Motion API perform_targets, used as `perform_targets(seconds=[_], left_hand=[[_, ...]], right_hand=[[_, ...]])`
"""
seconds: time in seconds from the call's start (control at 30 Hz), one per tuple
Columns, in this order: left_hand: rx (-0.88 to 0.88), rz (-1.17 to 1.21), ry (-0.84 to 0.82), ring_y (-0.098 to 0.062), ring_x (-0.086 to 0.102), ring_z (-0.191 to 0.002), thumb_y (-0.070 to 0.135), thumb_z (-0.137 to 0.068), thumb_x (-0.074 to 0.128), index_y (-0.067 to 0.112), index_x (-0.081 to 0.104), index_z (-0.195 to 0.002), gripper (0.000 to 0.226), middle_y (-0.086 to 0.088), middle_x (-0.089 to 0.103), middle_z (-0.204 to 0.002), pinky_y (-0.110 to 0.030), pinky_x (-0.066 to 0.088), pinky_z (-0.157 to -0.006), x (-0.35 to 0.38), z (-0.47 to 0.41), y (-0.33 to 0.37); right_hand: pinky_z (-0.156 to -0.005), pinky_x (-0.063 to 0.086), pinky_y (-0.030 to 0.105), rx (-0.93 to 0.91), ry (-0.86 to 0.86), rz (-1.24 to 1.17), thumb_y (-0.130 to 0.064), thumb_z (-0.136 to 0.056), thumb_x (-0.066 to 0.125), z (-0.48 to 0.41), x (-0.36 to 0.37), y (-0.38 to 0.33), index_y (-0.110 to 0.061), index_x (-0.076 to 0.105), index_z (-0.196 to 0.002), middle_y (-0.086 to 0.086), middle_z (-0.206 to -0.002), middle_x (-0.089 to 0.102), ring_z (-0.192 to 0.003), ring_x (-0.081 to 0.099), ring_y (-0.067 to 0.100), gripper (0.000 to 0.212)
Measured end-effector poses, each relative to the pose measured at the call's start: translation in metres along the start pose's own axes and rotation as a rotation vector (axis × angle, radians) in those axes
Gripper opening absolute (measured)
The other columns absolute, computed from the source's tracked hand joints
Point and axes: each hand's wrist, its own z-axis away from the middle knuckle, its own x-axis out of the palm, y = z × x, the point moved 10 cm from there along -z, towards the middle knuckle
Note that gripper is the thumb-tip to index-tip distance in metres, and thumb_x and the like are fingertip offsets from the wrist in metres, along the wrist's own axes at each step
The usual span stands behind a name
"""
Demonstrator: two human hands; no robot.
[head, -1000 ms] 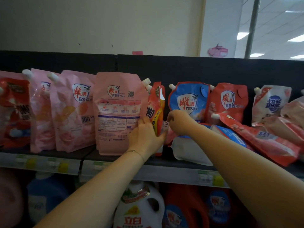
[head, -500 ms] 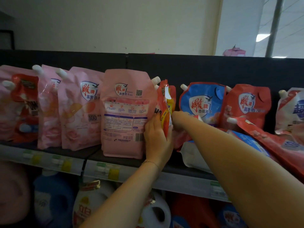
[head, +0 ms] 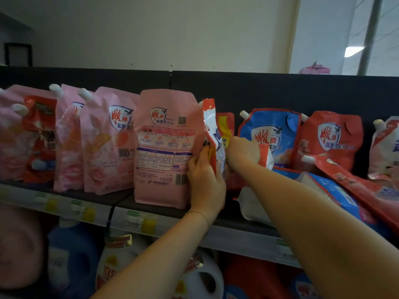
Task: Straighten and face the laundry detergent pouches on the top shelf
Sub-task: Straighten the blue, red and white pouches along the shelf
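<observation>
A red and white pouch (head: 210,124) stands edge-on in the middle of the top shelf (head: 155,203). My left hand (head: 205,180) grips its lower front edge. My right hand (head: 241,151) reaches behind it, fingers curled on its right side. To its left stands a pink pouch (head: 164,147) with its back label facing out. Further left are pink pouches (head: 108,141) facing front. On the right a blue pouch (head: 269,130) and a red pouch (head: 330,137) stand upright.
Several pouches lie toppled at the right, among them a blue one (head: 330,190) and a red one (head: 362,184). A red pouch (head: 41,134) leans at far left. Detergent jugs (head: 112,264) fill the shelf below. Price tags (head: 140,221) line the shelf rail.
The view has shifted left and closer. My left hand slid up along the red and white pouch, which now stands straighter and taller beside the pink pouch. My right hand stays behind it.
</observation>
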Motion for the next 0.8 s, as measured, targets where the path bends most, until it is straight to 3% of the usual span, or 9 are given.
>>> perform_targets(seconds=[0.13, 0.23, 0.5, 0.6, 0.7, 0.8], left_hand=[[-0.012, 0.021, -0.016, -0.026, 0.045, -0.118, 0.011, -0.095, 0.051, 0.015, 0.046, -0.137, 0.043, -0.014, 0.047, -0.127, -0.040, 0.037, -0.106, 0.003, 0.003, 0.002], [-0.017, 0.003, -0.023, -0.026, 0.042, -0.121, 0.006, -0.094, 0.050, 0.015, 0.047, -0.137, 0.044, -0.013, 0.050, -0.127, -0.041, 0.034, -0.107, 0.009, 0.001, 0.008], [-0.111, -0.074, -0.051, -0.027, 0.037, -0.128, 0.007, -0.093, 0.049, 0.016, 0.039, -0.139, 0.048, -0.008, 0.047, -0.138, -0.047, 0.030, -0.108, 0.048, -0.015, -0.012], [-0.279, -0.097, -0.050, -0.030, 0.029, -0.138, 0.009, -0.092, 0.051, 0.014, 0.031, -0.144, 0.055, -0.009, 0.037, -0.147, -0.049, 0.023, -0.113, 0.059, -0.028, -0.027], [-0.379, -0.095, -0.198, -0.035, 0.024, -0.140, 0.026, -0.098, 0.045, 0.008, 0.022, -0.147, 0.057, -0.014, 0.031, -0.151, -0.046, 0.020, -0.114, 0.080, -0.043, -0.037], [-0.382, 0.028, -0.470, -0.034, 0.039, -0.131, 0.047, -0.098, 0.042, 0.009, 0.035, -0.141, 0.058, -0.016, 0.043, -0.143, -0.037, 0.031, -0.104, 0.107, -0.050, -0.029]], right_hand=[[-0.088, 0.044, 0.037, 0.147, 0.210, -0.104, -0.023, -0.095, 0.043, 0.000, -0.032, 0.027, -0.017, 0.051, -0.072, 0.004, -0.078, 0.061, -0.079, 0.057, 0.021, 0.026], [-0.088, 0.035, 0.038, 0.221, 0.318, -0.192, -0.027, -0.097, 0.039, -0.002, -0.060, 0.048, -0.013, 0.059, -0.082, 0.002, -0.077, 0.056, -0.082, 0.053, 0.023, 0.029], [-0.093, 0.030, 0.040, 0.366, 0.471, -0.346, -0.030, -0.100, 0.035, 0.012, -0.093, 0.091, -0.009, 0.059, -0.102, 0.010, -0.105, 0.065, -0.104, 0.053, 0.029, 0.032], [-0.096, 0.031, 0.043, 0.476, 0.516, -0.459, -0.028, -0.100, 0.035, 0.022, -0.099, 0.124, -0.010, 0.058, -0.103, 0.009, -0.109, 0.064, -0.106, 0.054, 0.029, 0.029], [-0.090, 0.032, 0.038, 0.486, 0.555, -0.514, -0.027, -0.101, 0.037, 0.029, -0.108, 0.139, -0.010, 0.057, -0.100, 0.009, -0.107, 0.064, -0.101, 0.055, 0.029, 0.025], [-0.087, 0.034, 0.037, 0.471, 0.596, -0.585, -0.025, -0.100, 0.041, 0.039, -0.112, 0.143, -0.014, 0.053, -0.089, 0.010, -0.099, 0.065, -0.096, 0.057, 0.029, 0.020]])
